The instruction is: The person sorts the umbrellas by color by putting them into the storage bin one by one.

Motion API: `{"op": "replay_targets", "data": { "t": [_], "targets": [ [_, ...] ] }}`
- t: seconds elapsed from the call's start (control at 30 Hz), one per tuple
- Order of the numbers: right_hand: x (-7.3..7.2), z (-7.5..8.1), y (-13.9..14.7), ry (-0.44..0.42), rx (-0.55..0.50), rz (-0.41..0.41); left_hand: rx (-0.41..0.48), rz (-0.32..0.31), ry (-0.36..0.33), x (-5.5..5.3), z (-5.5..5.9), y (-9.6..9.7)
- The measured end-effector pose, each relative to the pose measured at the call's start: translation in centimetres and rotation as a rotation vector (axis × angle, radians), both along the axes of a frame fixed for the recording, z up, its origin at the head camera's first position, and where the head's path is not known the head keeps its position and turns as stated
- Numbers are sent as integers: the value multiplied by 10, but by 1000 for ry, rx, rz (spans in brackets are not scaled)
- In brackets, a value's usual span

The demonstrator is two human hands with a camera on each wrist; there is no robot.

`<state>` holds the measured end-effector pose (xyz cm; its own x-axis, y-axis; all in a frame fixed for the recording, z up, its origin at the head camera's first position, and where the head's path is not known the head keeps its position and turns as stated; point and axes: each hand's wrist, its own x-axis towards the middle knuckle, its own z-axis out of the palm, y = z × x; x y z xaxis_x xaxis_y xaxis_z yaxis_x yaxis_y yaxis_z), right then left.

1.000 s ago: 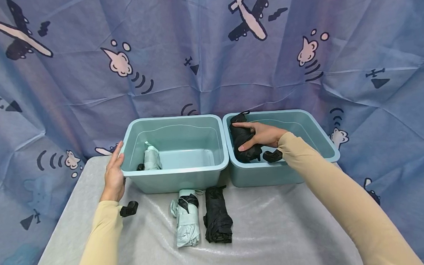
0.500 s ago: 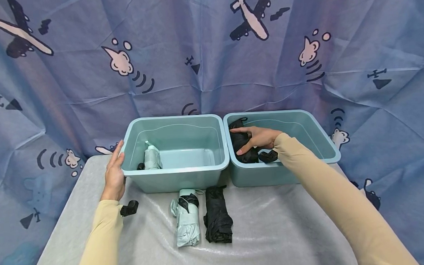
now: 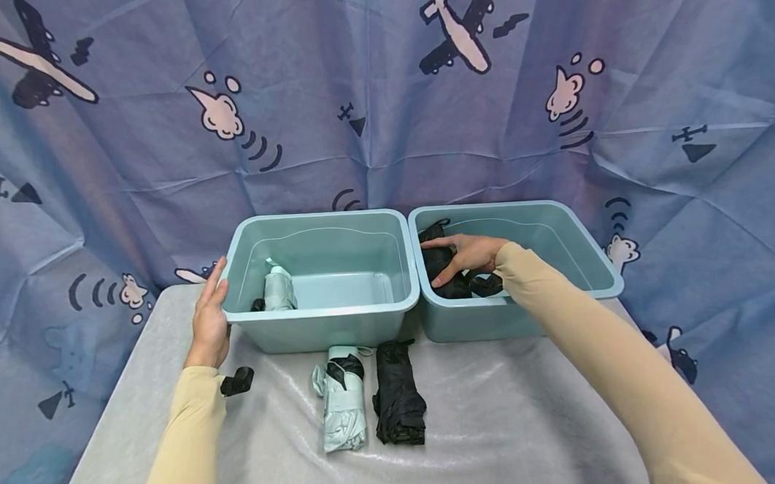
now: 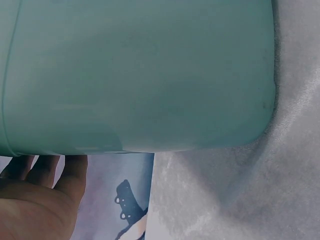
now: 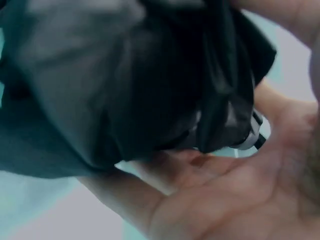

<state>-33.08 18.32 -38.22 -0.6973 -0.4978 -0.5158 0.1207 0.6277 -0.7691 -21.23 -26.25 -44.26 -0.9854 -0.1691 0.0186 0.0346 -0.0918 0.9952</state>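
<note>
In the head view my right hand (image 3: pixel 470 254) reaches into the right bin (image 3: pixel 487 321) and grips a black folded umbrella (image 3: pixel 437 261) along its left wall. The right wrist view shows the umbrella's loose black cloth (image 5: pixel 125 85) between thumb and fingers. My left hand (image 3: pixel 209 318) rests with straight fingers against the left rim of the left bin (image 3: pixel 320 329). Inside that bin, at its left end, lies a pale green folded umbrella (image 3: pixel 278 288). The left wrist view has the bin's side wall (image 4: pixel 150 75) with fingers at its edge.
On the grey cloth-covered table (image 3: pixel 501 411), in front of the bins, lie another pale green folded umbrella (image 3: pixel 344 412) and another black one (image 3: pixel 399 398), side by side. The bins stand next to each other before a printed blue curtain (image 3: pixel 379 89).
My right hand has gone lower into the right bin with the black umbrella and shifted slightly left. The left hand, the bins and the umbrellas on the table have stayed put.
</note>
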Motion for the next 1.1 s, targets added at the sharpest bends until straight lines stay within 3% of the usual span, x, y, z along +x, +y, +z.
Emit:
{"op": "replay_targets", "data": {
  "t": [0.4,0.67,0.9,1.1],
  "targets": [
    [-3,-17,-2,14,56,6,16,-3,7,0,1,3],
    [-3,-18,-4,0,81,-33,14,2,18,0,2,3],
    [-4,-21,-6,-43,42,-103,10,-5,19,-1,0,1],
    [-4,-16,-5,-61,68,-104,-2,-10,7,0,-2,-1]
  ]
}}
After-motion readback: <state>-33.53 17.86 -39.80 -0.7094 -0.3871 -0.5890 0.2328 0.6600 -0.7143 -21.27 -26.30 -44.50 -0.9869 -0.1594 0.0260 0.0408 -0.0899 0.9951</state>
